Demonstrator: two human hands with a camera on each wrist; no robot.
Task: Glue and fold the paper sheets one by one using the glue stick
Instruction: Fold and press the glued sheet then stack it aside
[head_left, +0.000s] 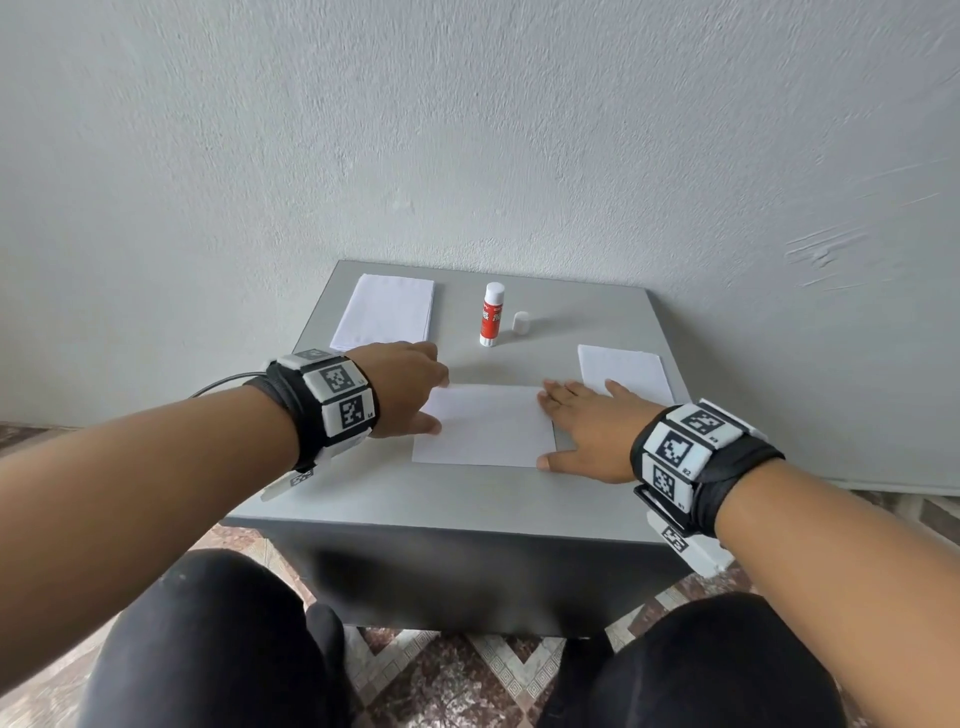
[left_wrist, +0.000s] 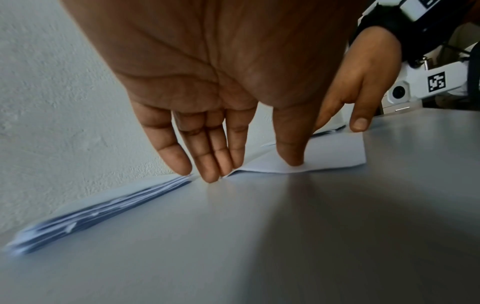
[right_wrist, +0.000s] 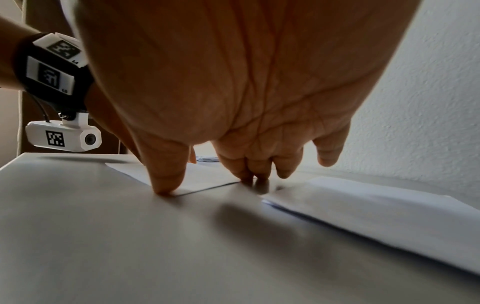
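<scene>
A folded white paper sheet (head_left: 485, 426) lies in the middle of the grey table (head_left: 441, 499). My left hand (head_left: 410, 392) presses its left edge with straight fingers (left_wrist: 210, 164) and thumb. My right hand (head_left: 582, 426) lies flat on its right edge, fingers (right_wrist: 244, 166) straight, thumb at the near corner. The red and white glue stick (head_left: 491, 314) stands uncapped behind the sheet, its white cap (head_left: 520, 322) beside it. A stack of plain sheets (head_left: 387, 312) sits at the back left. Another white paper (head_left: 623, 371) lies at the right.
The table stands against a grey plastered wall (head_left: 467, 130). Its front edge is near my knees (head_left: 223, 649), over a patterned floor. Bare tabletop shows in front of the folded sheet.
</scene>
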